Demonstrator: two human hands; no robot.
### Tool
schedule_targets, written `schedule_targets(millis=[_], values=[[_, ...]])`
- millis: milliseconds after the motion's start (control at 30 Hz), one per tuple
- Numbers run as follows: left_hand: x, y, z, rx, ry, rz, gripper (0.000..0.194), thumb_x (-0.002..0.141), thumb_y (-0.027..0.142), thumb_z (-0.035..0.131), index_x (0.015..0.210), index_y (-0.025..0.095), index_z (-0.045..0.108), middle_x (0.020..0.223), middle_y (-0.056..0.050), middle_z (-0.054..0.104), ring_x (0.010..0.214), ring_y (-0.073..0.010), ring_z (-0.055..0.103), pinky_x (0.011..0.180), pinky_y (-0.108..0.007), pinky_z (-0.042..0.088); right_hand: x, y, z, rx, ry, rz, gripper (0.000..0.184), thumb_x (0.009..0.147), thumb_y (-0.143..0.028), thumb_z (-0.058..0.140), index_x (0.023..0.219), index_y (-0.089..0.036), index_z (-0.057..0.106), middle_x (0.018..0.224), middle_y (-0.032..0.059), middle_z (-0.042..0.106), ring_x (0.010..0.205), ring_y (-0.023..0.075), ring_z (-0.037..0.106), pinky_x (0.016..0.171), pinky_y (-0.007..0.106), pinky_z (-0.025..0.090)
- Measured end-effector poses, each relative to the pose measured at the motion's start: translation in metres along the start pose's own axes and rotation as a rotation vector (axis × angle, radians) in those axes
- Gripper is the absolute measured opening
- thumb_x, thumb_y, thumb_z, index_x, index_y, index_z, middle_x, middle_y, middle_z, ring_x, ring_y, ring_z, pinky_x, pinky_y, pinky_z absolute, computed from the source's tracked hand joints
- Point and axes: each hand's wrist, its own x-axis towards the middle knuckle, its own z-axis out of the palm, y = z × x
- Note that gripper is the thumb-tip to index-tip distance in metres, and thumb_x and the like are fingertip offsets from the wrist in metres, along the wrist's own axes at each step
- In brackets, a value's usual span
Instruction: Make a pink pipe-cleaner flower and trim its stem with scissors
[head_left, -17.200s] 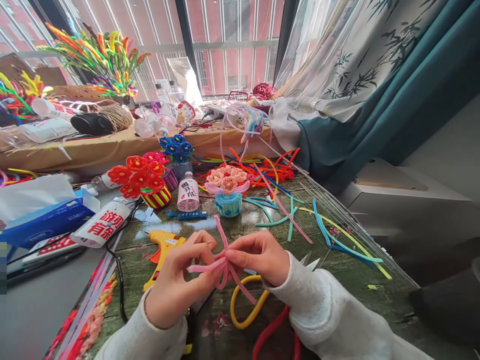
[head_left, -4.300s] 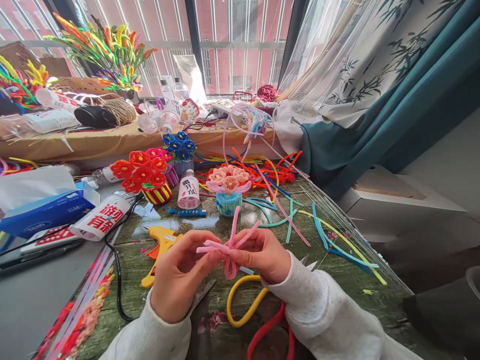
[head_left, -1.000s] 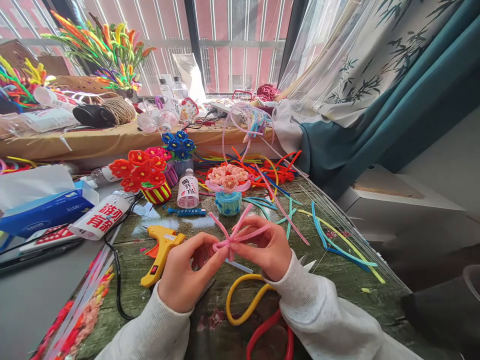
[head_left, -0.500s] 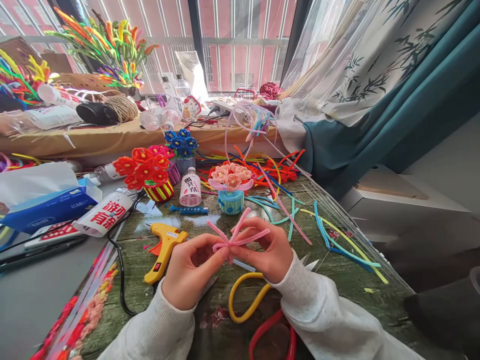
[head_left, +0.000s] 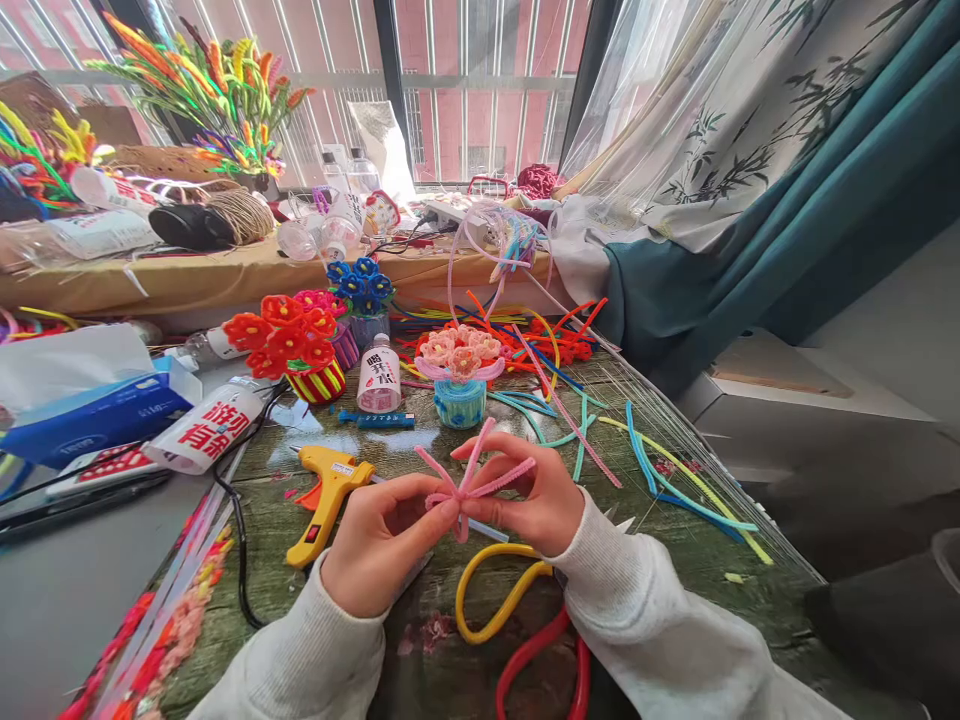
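Pipe-cleaner shape (head_left: 460, 494), pink and looped, pinched in the fingertips of left hand (head_left: 379, 545) and right hand (head_left: 538, 497) above the near middle of a table (head_left: 264, 538).
A yellow hot-glue gun (head_left: 328, 500) lies just left; the right cuff (head_left: 600, 560) partly hides scissors (head_left: 625, 525). Farther off, pipe-cleaner flowers (head_left: 460, 352) and an upright bottle (head_left: 379, 377) labelled 喝开水. At left, a fallen bottle (head_left: 214, 425) reading 游刃有余 in red, beside a blue tissue box (head_left: 105, 402).

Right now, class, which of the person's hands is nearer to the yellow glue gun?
The left hand: it is just right of the glue gun. The right hand is farther right, across the pink fuzzy strands both hands pinch.
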Motion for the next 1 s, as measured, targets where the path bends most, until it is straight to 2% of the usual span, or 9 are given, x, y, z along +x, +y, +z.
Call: schedule_targets(millis=[100, 200, 333, 433, 533, 633, 733, 867, 1000], values=[[0.0, 0.0, 0.001, -0.024, -0.021, -0.015, 0.014, 0.069, 0.029, 0.074, 0.066, 0.015, 0.071, 0.051, 0.003, 0.061, 0.053, -0.0103, 0.056, 0.059, -0.021, 0.048, 0.001, 0.001, -0.001, 0.064, -0.017, 0.024, 0.043, 0.071, -0.028, 0.079, 0.109, -0.015, 0.062, 0.08, 0.0094, 0.076, 0.076, 0.0266, 0.074, 0.072, 0.036, 0.057], [0.001, -0.004, -0.001, -0.023, -0.039, 0.0, 0.014, 0.071, 0.028, 0.072, 0.069, 0.014, 0.07, 0.056, 0.001, 0.064, 0.055, -0.0104, 0.058, 0.058, -0.02, 0.047, 0.0, -0.001, 0.0, 0.095, -0.006, 0.027, 0.045, 0.069, -0.024, 0.081, 0.109, -0.015, 0.061, 0.077, 0.0068, 0.076, 0.074, 0.0243, 0.073, 0.071, 0.034, 0.056], [0.004, -0.011, -0.008, 0.131, -0.079, 0.114, 0.012, 0.074, 0.025, 0.069, 0.075, 0.013, 0.07, 0.064, -0.001, 0.067, 0.057, -0.0113, 0.06, 0.052, -0.019, 0.046, -0.001, -0.003, 0.002, 0.173, 0.014, 0.033, 0.05, 0.064, -0.018, 0.082, 0.109, -0.017, 0.06, 0.073, 0.0024, 0.075, 0.071, 0.0207, 0.072, 0.071, 0.031, 0.056], [0.004, -0.009, -0.01, 0.389, -0.086, 0.303, 0.011, 0.078, 0.023, 0.066, 0.077, 0.013, 0.069, 0.061, -0.002, 0.065, 0.053, -0.0113, 0.058, 0.048, -0.019, 0.046, 0.0, -0.001, 0.002, 0.298, 0.01, 0.07, 0.052, 0.062, -0.015, 0.083, 0.108, -0.017, 0.059, 0.071, 0.0009, 0.075, 0.066, 0.0184, 0.072, 0.066, 0.029, 0.056], [0.003, -0.004, -0.009, 0.642, -0.064, 0.599, 0.006, 0.081, 0.015, 0.062, 0.078, 0.013, 0.067, 0.061, -0.002, 0.065, 0.051, -0.0098, 0.056, 0.047, -0.019, 0.045, 0.002, 0.002, 0.001, 0.422, 0.004, 0.133, 0.054, 0.056, -0.014, 0.084, 0.105, -0.016, 0.06, 0.068, 0.0004, 0.074, 0.059, 0.0164, 0.07, 0.059, 0.025, 0.055], [0.003, -0.001, -0.011, 0.782, -0.077, 0.898, 0.01, 0.083, 0.008, 0.058, 0.084, 0.014, 0.065, 0.07, -0.004, 0.068, 0.058, -0.0109, 0.06, 0.053, -0.02, 0.049, 0.004, 0.004, -0.003, 0.51, -0.032, 0.227, 0.057, 0.05, -0.011, 0.086, 0.101, -0.015, 0.062, 0.064, 0.0, 0.074, 0.053, 0.0146, 0.068, 0.054, 0.023, 0.054], [0.002, -0.002, -0.017, 0.928, -0.127, 1.109, 0.016, 0.089, 0.008, 0.05, 0.095, 0.014, 0.064, 0.076, -0.005, 0.071, 0.064, -0.013, 0.062, 0.058, -0.023, 0.052, 0.006, 0.006, -0.006, 0.557, -0.079, 0.307, 0.059, 0.046, -0.009, 0.086, 0.1, -0.013, 0.064, 0.061, 0.0003, 0.073, 0.047, 0.013, 0.065, 0.047, 0.02, 0.05], [-0.011, -0.004, -0.019, 1.24, -0.184, 1.217, 0.033, 0.098, 0.011, 0.03, 0.105, 0.011, 0.061, 0.083, -0.006, 0.073, 0.077, -0.0146, 0.065, 0.073, -0.026, 0.053, 0.008, 0.009, -0.009, 0.593, -0.131, 0.41, 0.058, 0.041, -0.009, 0.086, 0.095, -0.011, 0.067, 0.058, 0.001, 0.072, 0.042, 0.0121, 0.062, 0.041, 0.018, 0.048], [-0.026, -0.007, -0.013, 1.495, -0.174, 1.32, 0.039, 0.094, -0.002, 0.028, 0.104, 0.01, 0.063, 0.092, -0.004, 0.073, 0.093, -0.0138, 0.066, 0.09, -0.025, 0.048, 0.008, 0.011, -0.009, 0.655, -0.181, 0.476, 0.055, 0.04, -0.009, 0.084, 0.093, -0.011, 0.068, 0.054, 0.0002, 0.071, 0.039, 0.0114, 0.059, 0.038, 0.018, 0.045]])
